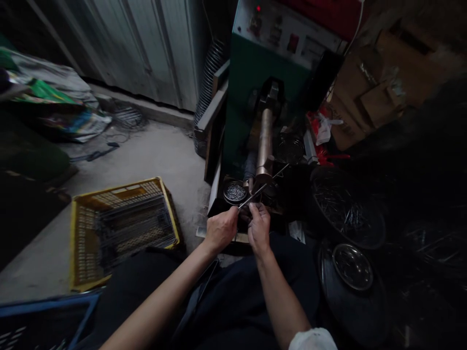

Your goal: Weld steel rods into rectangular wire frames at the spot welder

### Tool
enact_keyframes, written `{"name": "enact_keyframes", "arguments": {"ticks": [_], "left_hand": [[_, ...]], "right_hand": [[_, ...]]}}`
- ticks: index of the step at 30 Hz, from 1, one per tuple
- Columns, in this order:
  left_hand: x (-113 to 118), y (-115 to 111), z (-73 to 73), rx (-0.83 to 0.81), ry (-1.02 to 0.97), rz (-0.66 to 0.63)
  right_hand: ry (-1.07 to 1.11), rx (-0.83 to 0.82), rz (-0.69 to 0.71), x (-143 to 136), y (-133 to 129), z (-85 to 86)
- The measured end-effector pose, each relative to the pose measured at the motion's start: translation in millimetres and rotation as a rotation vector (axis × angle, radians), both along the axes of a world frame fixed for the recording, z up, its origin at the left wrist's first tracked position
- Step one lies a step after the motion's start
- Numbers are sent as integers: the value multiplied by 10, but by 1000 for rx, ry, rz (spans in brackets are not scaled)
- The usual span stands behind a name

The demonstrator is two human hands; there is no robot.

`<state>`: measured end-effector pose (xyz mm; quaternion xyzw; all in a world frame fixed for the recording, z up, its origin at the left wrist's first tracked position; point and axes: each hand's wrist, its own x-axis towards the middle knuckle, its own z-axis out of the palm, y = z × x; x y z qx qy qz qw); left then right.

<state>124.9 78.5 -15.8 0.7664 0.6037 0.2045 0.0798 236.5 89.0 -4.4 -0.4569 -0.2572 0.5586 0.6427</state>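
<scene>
My left hand (222,228) is closed on the near end of a thin metal rod (260,189), which slants up and to the right in front of the machine's copper-coloured cylinder (265,146). Close beside it, my right hand (259,224) has its fingers pinched together under the rod; what they hold is too small and dark to make out. A round dish of small metal pieces (235,191) sits just beyond my left hand. The green machine (241,87) stands behind, with a red light on its panel.
A yellow crate (75,243) holding wire pieces is on the floor at left, with a blue crate (47,306) nearer. At right are a dark basin (375,233) of metal pieces, a round metal dish (352,267) and cardboard boxes (379,102).
</scene>
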Motion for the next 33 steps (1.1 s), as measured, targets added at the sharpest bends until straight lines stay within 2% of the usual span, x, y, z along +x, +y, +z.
{"name": "enact_keyframes", "arguments": {"ticks": [16,19,24,33], "left_hand": [[20,107,44,33,-7,-11],[23,120,53,29,-2,-17],[77,249,45,50,-13,-40],[116,426,41,115,-42,-73]], "right_hand": [[38,-20,-20,3,101,34],[-32,-20,-35,30,111,10],[-192,35,-85,144,181,-19],[-101,34,-93,208,260,-34]]}}
